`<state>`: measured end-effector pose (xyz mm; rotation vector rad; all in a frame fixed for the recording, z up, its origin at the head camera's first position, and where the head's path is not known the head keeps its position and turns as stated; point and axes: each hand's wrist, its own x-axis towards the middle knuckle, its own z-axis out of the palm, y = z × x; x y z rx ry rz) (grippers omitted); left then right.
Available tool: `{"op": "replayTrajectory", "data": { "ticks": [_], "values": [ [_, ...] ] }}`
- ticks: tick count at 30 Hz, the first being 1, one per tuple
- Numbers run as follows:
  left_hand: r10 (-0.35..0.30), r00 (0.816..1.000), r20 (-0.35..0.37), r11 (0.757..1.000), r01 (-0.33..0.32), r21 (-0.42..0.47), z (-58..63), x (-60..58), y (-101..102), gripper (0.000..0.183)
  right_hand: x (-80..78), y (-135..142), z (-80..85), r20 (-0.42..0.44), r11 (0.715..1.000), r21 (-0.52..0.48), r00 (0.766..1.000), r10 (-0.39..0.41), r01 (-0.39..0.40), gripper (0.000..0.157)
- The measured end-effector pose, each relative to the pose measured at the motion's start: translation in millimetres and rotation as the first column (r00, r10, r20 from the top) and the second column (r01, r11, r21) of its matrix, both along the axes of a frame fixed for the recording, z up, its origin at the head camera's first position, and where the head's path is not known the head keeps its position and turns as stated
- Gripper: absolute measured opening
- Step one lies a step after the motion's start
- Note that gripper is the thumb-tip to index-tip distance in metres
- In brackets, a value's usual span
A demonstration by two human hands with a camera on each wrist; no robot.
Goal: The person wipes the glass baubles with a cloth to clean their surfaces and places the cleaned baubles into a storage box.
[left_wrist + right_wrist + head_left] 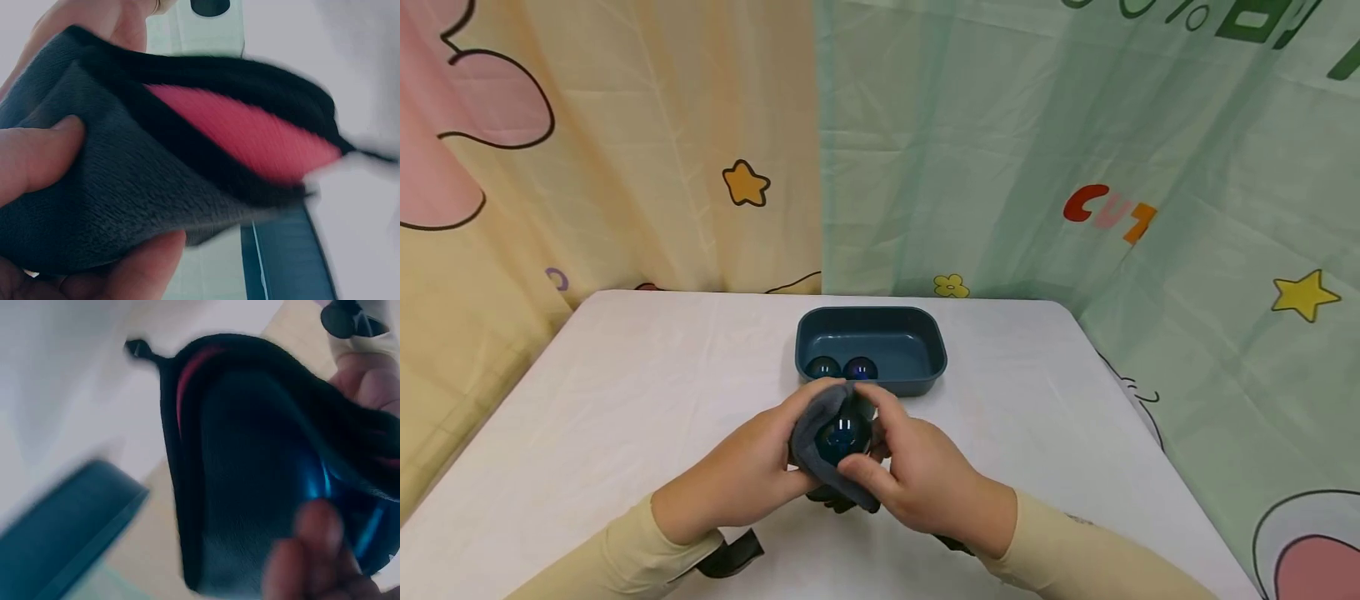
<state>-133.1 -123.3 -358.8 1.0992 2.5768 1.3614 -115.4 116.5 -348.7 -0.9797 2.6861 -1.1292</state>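
A dark, glossy blue ball (847, 435) is between my two hands, in front of the tray. Around its left side and underneath wraps a grey cloth (808, 435) with black edging. My left hand (756, 467) grips this cloth from the left, thumb near the bottom. On the other side, my right hand (932, 471) holds the ball, its thumb against the lower front. The left wrist view shows the cloth (125, 175) parted at its edge over a pink layer (237, 131). In the right wrist view, blurred fingers (319, 531) touch the shiny ball (381, 550).
Just beyond the hands stands a dark teal tray (917, 387) on the white table (700, 350). Two more glossy balls, one greenish (823, 367) and one purplish (861, 368), lie at its near left. Printed curtains (895, 167) hang behind and beside the table.
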Motion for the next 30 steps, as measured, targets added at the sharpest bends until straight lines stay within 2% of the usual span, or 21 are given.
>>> {"op": "replayTrajectory", "data": {
  "ticks": [2,3,6,9,10,12,14,15,17,18,20,22,25,30],
  "values": [
    [0.008,1.0,0.006,1.0,-0.008,0.017,-0.8,-0.9,-2,0.089,2.2,0,1.1,-0.087,0.997,0.075,0.996,0.02,-0.013,0.075],
    [0.01,1.0,0.012,1.0,-0.01,0.023,-0.9,-1.1,-3,0.089,2.7,0,1.7,-0.119,0.993,0.115,0.993,0.027,-0.013,0.08],
    [0.019,1.0,0.009,1.0,-0.019,0.023,0.0,-0.3,-4,0.09,2.9,-1,2.1,-0.216,0.978,0.207,0.976,0.036,0.009,0.075],
    [0.017,1.0,0.006,1.0,-0.017,0.008,1.5,1.5,-2,0.09,2.5,-1,0.6,-0.339,0.973,0.227,0.94,0.047,0.033,0.07],
    [0.014,1.0,0.006,1.0,-0.014,0.002,2.0,2.3,-2,0.09,2.6,-1,0.0,-0.351,0.975,0.218,0.935,0.045,0.035,0.068],
    [0.017,1.0,0.002,1.0,-0.017,-0.016,2.6,3.5,0,0.088,2.2,0,-0.5,-0.279,0.984,0.177,0.959,0.04,0.011,0.063],
    [0.016,1.0,-0.01,0.999,-0.016,-0.04,2.9,4.7,1,0.087,0.7,1,-1.1,-0.128,0.995,0.098,0.992,0.016,-0.004,0.049],
    [0.014,1.0,-0.014,0.999,-0.015,-0.049,2.7,5.2,1,0.086,-0.1,1,-1.5,-0.039,0.999,0.053,0.999,0.003,-0.001,0.042],
    [0.02,0.999,-0.029,0.997,-0.022,-0.068,1.7,5.4,1,0.086,-1.6,0,-2.6,0.089,1.0,-0.024,0.996,-0.019,0.021,0.034],
    [0.021,0.999,-0.031,0.997,-0.023,-0.073,1.1,5.4,1,0.086,-1.7,0,-3.7,0.108,0.998,-0.055,0.994,-0.02,0.027,0.032],
    [0.017,1.0,-0.024,0.998,-0.018,-0.068,0.5,5.3,1,0.09,-0.3,-1,-5.4,0.088,0.996,-0.083,0.996,-0.019,0.027,0.036],
    [0.013,1.0,-0.011,0.999,-0.013,-0.047,0.6,4.5,0,0.092,3.0,-1,-5.5,0.028,0.997,-0.074,1.0,-0.006,0.008,0.052],
    [0.015,1.0,-0.004,1.0,-0.015,-0.021,2.2,2.9,-2,0.095,7.1,0,-3.9,-0.061,1.0,-0.007,0.998,0.02,-0.02,0.075],
    [0.035,0.999,-0.01,0.998,-0.036,-0.042,4.5,3.7,-2,0.094,7.9,0,-0.7,-0.161,0.989,0.149,0.987,0.008,0.016,0.07]
  ]
}}
